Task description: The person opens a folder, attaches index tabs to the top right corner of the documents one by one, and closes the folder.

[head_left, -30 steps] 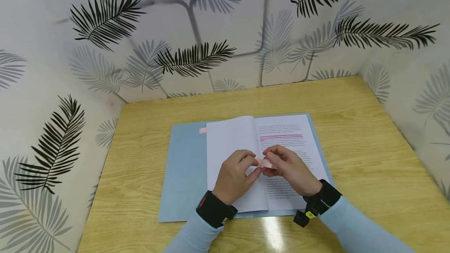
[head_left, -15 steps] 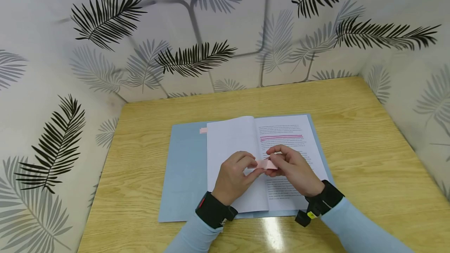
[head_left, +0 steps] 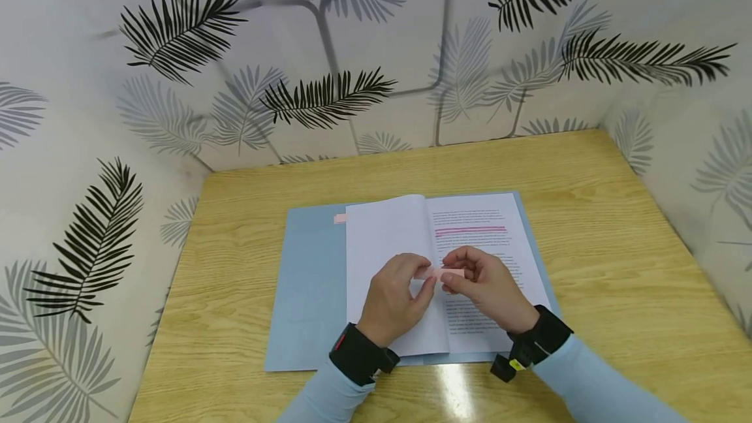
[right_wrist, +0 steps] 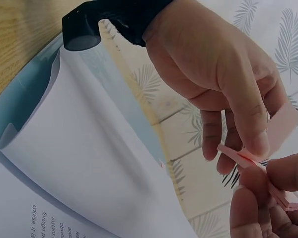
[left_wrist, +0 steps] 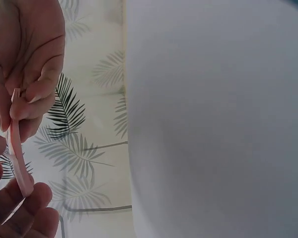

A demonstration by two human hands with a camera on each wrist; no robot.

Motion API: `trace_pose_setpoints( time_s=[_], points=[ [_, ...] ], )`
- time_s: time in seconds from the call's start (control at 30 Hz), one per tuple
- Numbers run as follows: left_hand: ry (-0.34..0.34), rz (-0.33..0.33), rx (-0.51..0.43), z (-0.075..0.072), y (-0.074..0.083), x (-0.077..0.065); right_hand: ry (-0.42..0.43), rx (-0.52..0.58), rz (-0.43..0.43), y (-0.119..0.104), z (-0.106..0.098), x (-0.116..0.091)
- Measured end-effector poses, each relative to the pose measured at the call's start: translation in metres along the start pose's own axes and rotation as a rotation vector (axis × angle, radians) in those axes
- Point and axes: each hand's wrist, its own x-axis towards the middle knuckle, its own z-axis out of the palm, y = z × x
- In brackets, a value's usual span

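A small pad of pink sticky notes point(head_left: 454, 273) is held between both hands, close over an open blue-covered booklet. My right hand point(head_left: 492, 289) pinches the pad's right part between thumb and fingers. At its other end, my left hand point(head_left: 388, 302) has its thumb and fingers curled on the pink paper. Seen in the right wrist view, the layered pad point(right_wrist: 286, 200) shows edge-on in the right fingers, with a flat pink sheet point(right_wrist: 285, 128) beyond the left thumb. Beneath the hands lie the blank left page point(head_left: 382, 234) and the printed right page point(head_left: 476, 318).
Pink highlighted lines point(head_left: 470, 230) cross the upper right page. A pink tab point(head_left: 339, 219) sticks out at the left page's edge over the blue cover point(head_left: 308, 292). The wooden table point(head_left: 617, 247) meets leaf-patterned hangings point(head_left: 376, 51) at the back and sides.
The right hand's thumb and fingers have shifted on the pink pad, and the pad now looks narrower and more level. Both hands stay over the booklet's middle.
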Motion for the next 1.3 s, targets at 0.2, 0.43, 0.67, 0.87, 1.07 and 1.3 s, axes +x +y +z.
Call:
trace_pose_setpoints(
  time_s=[0.2, 0.43, 0.67, 0.87, 1.07, 1.3],
  points=[
    [0.019, -0.014, -0.008, 0.0018, 0.0002, -0.0020, 0.089, -0.183, -0.039, -0.0007, 0.0044, -0.0003],
    [0.051, 0.026, -0.051, 0.0043, 0.0024, -0.0027, 0.131, -0.273, -0.053, -0.0039, 0.0098, 0.0010],
    [0.049, 0.035, -0.065, 0.0040, 0.0043, -0.0031, 0.151, -0.303, -0.080, -0.0015, 0.0103, 0.0019],
    [0.056, 0.045, -0.072, 0.0031, 0.0041, -0.0038, 0.158, -0.303, -0.082, -0.0024, 0.0101, 0.0012],
    [0.075, 0.046, -0.066, 0.0012, 0.0022, -0.0040, 0.185, -0.313, -0.095, -0.0025, 0.0086, 0.0008],
    [0.090, 0.026, -0.048, -0.0019, 0.0001, -0.0031, 0.205, -0.307, -0.097, -0.0027, 0.0048, 0.0012]
  ],
)
